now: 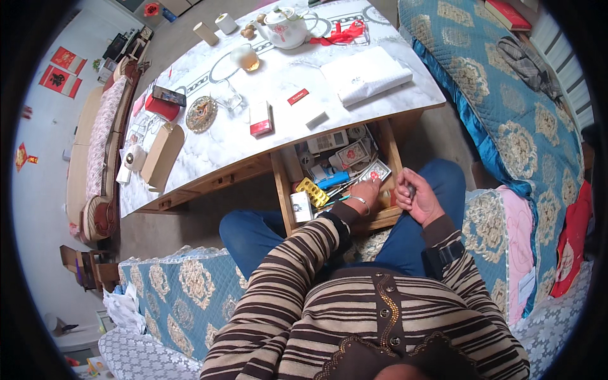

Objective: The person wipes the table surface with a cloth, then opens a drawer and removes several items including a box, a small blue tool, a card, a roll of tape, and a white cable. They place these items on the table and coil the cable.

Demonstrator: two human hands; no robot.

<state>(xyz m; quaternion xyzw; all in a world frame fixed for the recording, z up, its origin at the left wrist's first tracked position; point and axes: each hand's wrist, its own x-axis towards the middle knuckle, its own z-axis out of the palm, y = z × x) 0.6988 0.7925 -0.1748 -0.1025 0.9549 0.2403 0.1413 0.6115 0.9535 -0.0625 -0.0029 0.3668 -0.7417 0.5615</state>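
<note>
My left hand (365,195), with a bracelet at the wrist, reaches into an open wooden drawer (280,197). Its fingertips touch or nearly touch a pack of playing cards (376,172); whether they grip anything is hidden. Just outside the drawer's right side, above my knee, my right hand (420,195) has its fingers curled around a small dark grey object (411,190). Another playing card pack (352,153), a calculator (328,141), a blue plastic item (332,180), a yellow blister pack (312,192) and a small white box (300,207) lie in the drawer.
Above the drawer, the marble-patterned table (285,126) bears a teapot (286,29), a glass ashtray (202,114), cigarette packs (261,118), a glass cup (245,59), a cardboard box (163,156) and folded white paper (365,76). A quilt-covered seat (513,118) stands at the right.
</note>
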